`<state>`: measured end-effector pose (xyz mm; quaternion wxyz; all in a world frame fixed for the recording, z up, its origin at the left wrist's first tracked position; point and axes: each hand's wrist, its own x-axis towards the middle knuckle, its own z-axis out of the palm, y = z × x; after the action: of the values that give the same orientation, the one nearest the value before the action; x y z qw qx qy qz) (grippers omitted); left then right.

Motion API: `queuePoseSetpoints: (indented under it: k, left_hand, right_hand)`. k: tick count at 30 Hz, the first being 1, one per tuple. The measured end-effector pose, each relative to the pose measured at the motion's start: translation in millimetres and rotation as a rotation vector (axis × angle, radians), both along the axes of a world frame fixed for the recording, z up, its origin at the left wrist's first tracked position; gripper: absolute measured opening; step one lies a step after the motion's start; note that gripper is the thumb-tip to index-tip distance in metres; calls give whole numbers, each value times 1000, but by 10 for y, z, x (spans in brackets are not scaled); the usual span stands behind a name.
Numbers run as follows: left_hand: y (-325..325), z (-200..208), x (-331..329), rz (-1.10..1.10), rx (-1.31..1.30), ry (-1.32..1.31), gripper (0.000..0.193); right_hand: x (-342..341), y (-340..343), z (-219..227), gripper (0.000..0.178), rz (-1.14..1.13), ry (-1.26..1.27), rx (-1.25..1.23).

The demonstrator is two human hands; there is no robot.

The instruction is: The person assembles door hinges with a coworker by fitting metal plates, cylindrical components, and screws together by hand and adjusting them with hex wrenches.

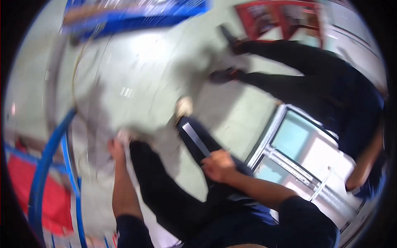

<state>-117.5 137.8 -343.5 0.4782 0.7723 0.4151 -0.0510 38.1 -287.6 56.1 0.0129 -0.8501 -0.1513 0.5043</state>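
My right hand [219, 165] is closed around one end of a flat, silver-grey strip [194, 137], which looks like metal. The strip points forward and to the left, above my right leg. My left hand [115, 147] hangs low beside my left leg, near my shoe. Its fingers are smeared by motion, and nothing can be made out in it.
A blue tubular frame [46, 173] with red sheeting [45, 194] stands at the left. Framed glass panels [291, 129] lie at the right, where a person in dark clothes [351, 91] bends over. Farther off are a blue cart [144, 21] and a red rack [281, 25].
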Motion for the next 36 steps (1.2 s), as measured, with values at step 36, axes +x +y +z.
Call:
queuePoseSetpoints:
  k: [36]
  left_hand:
    - [-1547,5588,1689,-179,-492,298,19]
  right_hand:
    - [-1100,-2736,1886,39,-939,-22,-260]
